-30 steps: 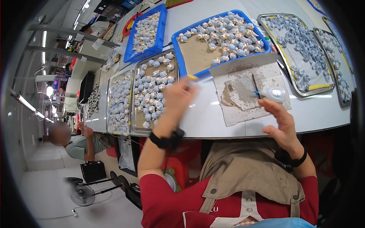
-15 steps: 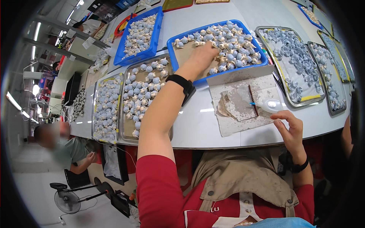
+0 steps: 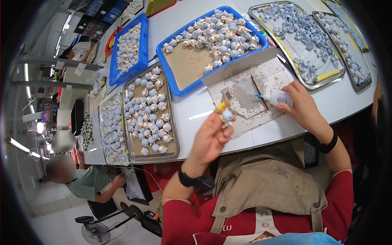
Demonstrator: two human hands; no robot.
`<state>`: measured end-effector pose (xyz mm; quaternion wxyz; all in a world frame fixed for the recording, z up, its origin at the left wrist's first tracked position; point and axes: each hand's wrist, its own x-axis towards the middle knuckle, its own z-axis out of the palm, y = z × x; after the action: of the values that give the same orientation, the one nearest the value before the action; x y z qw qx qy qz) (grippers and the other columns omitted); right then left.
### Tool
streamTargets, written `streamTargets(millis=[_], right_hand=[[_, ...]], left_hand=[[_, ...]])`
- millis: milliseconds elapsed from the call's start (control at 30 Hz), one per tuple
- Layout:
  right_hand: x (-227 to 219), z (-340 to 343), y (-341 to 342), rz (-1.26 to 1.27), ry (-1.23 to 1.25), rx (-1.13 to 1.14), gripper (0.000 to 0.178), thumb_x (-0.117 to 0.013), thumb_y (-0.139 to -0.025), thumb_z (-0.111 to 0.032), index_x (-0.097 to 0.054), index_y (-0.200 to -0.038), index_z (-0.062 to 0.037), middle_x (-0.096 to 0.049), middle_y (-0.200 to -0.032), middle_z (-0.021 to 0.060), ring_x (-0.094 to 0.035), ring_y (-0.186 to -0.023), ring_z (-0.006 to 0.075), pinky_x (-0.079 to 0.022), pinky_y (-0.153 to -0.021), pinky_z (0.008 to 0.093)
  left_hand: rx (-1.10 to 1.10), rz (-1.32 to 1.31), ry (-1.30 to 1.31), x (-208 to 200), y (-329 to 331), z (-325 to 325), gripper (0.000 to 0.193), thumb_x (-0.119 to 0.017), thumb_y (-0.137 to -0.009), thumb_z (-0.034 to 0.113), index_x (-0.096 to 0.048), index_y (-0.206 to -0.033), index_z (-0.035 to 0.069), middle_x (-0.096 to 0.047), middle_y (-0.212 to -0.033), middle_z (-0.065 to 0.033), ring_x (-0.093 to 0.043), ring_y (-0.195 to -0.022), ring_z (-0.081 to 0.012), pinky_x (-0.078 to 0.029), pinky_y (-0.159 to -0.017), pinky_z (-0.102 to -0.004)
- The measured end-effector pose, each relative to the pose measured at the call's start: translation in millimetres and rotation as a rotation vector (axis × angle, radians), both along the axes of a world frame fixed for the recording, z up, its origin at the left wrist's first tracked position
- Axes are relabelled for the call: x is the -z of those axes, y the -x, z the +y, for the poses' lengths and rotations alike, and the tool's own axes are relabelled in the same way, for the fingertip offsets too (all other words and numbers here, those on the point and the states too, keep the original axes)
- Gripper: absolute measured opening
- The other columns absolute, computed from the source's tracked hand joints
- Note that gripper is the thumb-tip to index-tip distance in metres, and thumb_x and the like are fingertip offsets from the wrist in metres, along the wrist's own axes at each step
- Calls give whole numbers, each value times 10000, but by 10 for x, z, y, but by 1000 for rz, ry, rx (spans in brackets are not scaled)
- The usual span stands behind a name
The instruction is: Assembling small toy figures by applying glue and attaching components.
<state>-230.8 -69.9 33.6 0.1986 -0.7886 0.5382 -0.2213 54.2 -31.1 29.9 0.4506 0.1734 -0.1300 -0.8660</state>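
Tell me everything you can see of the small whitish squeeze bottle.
The small whitish squeeze bottle looks like translucent plastic, its rounded body bearing a printed mark and narrowing to a blue tip. It is tipped sideways, the tip pointing left over the speckled greyish-white cardboard sheet, where it overlaps a thin dark stick in this view. The right hand holds its wide end. Whether it rests on the sheet or how full it is cannot be told.

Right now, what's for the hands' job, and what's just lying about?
Likely job:
left hand, holding small blue-and-cream round piece
right hand, on translucent white bottle
speckled grey cardboard sheet

Seemingly lying about:
black floor fan
olive-yellow tray
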Motion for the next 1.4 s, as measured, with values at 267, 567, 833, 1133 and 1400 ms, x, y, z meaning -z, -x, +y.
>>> streamTargets(millis=[267, 567, 833, 1133, 1400], right_hand=[[-160, 256, -55, -511, -191, 167, 286, -666, -762, -117, -498, -968, -10, -566, -836, 74, -541, -737, 148, -425, -665, 255], [73, 669, -73, -928, -317, 295, 289, -685, -772, -156, -508, -962, -28, -568, -831, 4, -508, -743, 58, -408, -652, 190], [-140, 686, -132, -478, 128, 61, 309, -752, -680, -122, -544, -876, -5, -582, -738, 76, -562, -627, 124, -438, -558, 236], [-230, 660, -286, -376, 223, -40, 306, -774, -646, -124, -561, -834, -9, -564, -687, 93, -583, -557, 194, -445, -490, 264], [-197, 640, -302, -348, 256, -11, 313, -774, -644, -141, -554, -822, -8, -563, -679, 96, -584, -553, 208, -445, -483, 272]], left_hand=[[-90, -188, -129, 145, 427, 198, 379, -510, -872, 24, -425, -1239, 59, -495, -1168, -157, -577, -871, -173, -522, -679, -181], [-127, -525, 90, 301, 632, 343, 359, -556, -858, 48, -430, -1193, 38, -539, -1106, -114, -594, -855, -156, -494, -659, -189], [-209, -701, 171, 335, 699, 394, 320, -586, -844, 48, -439, -1123, -3, -545, -1093, -115, -609, -843, -150, -499, -666, -207], [-194, -672, 165, 308, 682, 401, 311, -574, -849, 42, -438, -1126, 3, -540, -1101, -129, -610, -835, -150, -500, -659, -211], [-185, -661, 175, 319, 662, 399, 307, -565, -856, 52, -433, -1129, 8, -538, -1109, -136, -611, -828, -152, -502, -658, -216]])
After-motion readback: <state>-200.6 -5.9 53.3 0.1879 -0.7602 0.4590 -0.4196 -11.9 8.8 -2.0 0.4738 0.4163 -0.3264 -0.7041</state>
